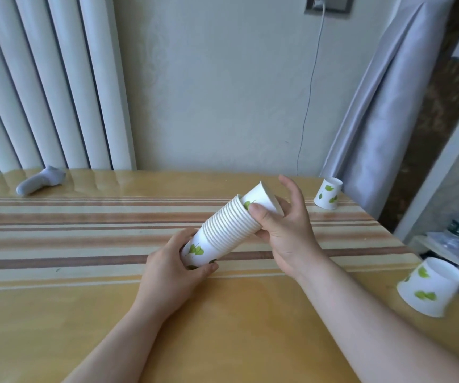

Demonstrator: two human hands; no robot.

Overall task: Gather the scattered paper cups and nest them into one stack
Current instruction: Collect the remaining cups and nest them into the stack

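Above the glossy, striped surface (84, 222), the left hand (173, 269) curls closed around the base of a tilted stack (220, 230) of ribbed-rimmed white paper cups with green leaf prints. The right hand (283, 228) pinches the top cup (261, 199), partly nested in it. Two loose cups (328, 193) (430, 287) stand upside down at right.

Matt white paper cups (223, 230) with green leaf print; glossy, smooth striped table covering (84, 230).
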